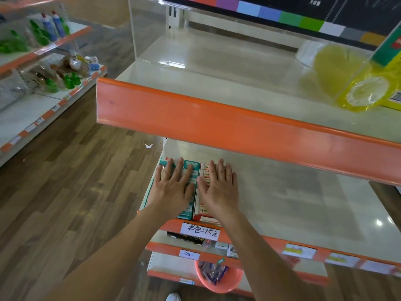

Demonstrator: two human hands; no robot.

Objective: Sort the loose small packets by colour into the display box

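Head view: on the middle shelf [282, 192], the left hand [173, 185] lies flat, fingers straight and spread, on the teal packets [191, 168]. Just beside it, the right hand [219, 187] lies equally flat on the red-and-white packets [205, 172]; neither grip holds anything. Both colour rows sit side by side at the shelf's left end. A pink basket [219, 279] of wrapped items stands on the lowest shelf.
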